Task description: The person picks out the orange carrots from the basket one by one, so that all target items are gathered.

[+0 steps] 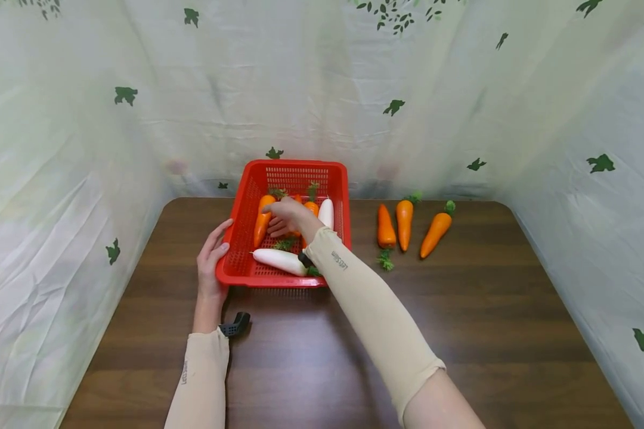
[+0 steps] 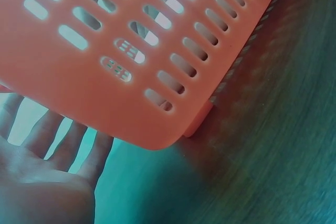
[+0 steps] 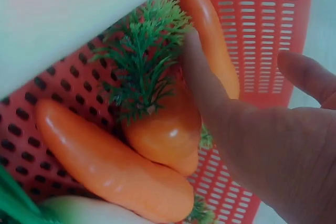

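A red plastic basket [image 1: 287,281] stands on the table, holding several carrots and two white radishes. My left hand [image 1: 211,262] rests against its left side, fingers [image 2: 65,145] nearly straight at the rim and their tips partly hidden. Over the basket's inside is my right hand [image 1: 291,217], fingers loosely extended with nothing held. It is beside a carrot [image 1: 263,221] on the left. One radish [image 1: 280,261] lies along the front, another [image 1: 326,213] at the right. In the right wrist view, a finger lies close to a green carrot top [image 3: 149,51]; contact is unclear.
Right of the basket, three carrots lie on the brown wooden table [image 1: 461,333]: one [image 1: 386,227] with its leaves toward me, one [image 1: 405,223] in the middle, one [image 1: 436,234] slanted. A pale leaf-patterned curtain [image 1: 322,107] hangs behind and at both sides.
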Demonstrator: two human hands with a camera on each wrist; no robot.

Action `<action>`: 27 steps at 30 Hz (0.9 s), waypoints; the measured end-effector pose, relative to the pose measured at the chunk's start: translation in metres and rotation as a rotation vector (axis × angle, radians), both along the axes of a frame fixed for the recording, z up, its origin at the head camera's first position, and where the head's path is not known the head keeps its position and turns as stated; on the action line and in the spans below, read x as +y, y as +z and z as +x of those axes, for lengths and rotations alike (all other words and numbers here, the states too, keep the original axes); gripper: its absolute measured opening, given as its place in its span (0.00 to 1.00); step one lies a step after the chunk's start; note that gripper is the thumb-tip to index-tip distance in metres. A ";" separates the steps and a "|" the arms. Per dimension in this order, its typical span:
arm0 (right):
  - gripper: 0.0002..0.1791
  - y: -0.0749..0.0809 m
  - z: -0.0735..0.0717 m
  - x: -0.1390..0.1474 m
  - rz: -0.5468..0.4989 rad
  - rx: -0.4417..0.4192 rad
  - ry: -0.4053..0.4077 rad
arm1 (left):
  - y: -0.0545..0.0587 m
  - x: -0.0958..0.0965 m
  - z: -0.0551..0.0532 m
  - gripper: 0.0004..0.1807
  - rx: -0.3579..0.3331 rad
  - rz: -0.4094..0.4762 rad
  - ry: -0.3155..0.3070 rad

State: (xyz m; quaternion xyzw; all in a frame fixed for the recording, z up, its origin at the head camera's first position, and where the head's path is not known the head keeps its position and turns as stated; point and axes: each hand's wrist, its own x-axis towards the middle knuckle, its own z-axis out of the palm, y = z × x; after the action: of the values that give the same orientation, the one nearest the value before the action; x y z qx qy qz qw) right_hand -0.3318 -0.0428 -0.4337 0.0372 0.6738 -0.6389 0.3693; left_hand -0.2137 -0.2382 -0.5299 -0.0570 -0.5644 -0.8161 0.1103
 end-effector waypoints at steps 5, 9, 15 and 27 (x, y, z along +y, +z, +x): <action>0.39 -0.002 0.002 -0.007 -0.037 -0.045 -0.040 | 0.000 0.000 0.001 0.28 -0.003 0.001 0.002; 0.29 -0.005 0.007 -0.013 0.007 0.022 -0.025 | 0.000 0.000 0.001 0.29 -0.005 0.000 -0.005; 0.08 -0.008 0.012 -0.023 0.058 0.096 -0.008 | 0.000 0.000 0.001 0.28 -0.004 0.012 -0.023; 0.12 -0.012 0.014 -0.030 0.017 0.115 -0.034 | 0.002 -0.002 0.000 0.28 -0.001 0.019 -0.039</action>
State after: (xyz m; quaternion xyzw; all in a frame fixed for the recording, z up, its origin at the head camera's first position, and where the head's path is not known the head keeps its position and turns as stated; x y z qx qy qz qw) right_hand -0.3180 -0.0729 -0.4454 0.0151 0.6987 -0.6403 0.3187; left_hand -0.2136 -0.2398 -0.5284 -0.0663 -0.5554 -0.8236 0.0944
